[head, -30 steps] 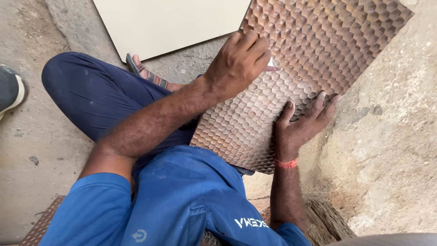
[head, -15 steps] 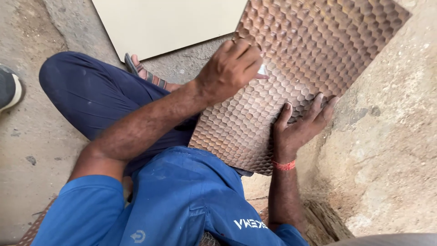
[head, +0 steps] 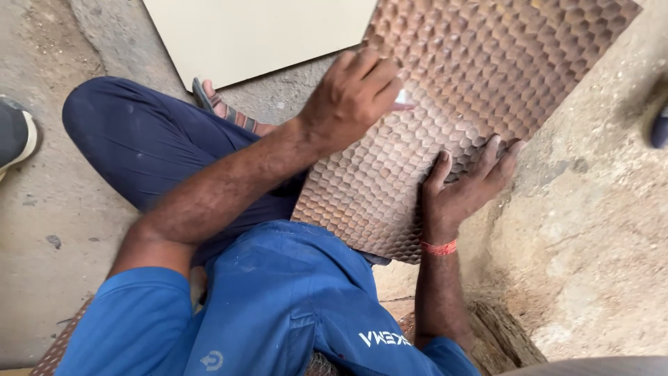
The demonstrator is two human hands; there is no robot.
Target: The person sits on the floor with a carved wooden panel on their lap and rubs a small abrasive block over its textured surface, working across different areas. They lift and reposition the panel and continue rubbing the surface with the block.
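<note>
A brown tile with a raised honeycomb pattern leans across my lap, tilted up to the right. My left hand rests on its middle with the fingers pinched around a small white piece, whose tip touches the tile's face. My right hand, with a red thread around the wrist, grips the tile's lower right edge, fingers spread over the patterned face. I sit cross-legged in a blue shirt and dark blue trousers.
A large cream flat panel lies on the rough concrete floor beyond my sandalled foot. Another person's dark shoe shows at the left edge, and a dark shape at the right edge. A rough wooden piece lies at lower right.
My left hand has slid slightly left on the tile and its fingers have curled from flat into a pinch on the white piece. My right hand has kept its grip.
</note>
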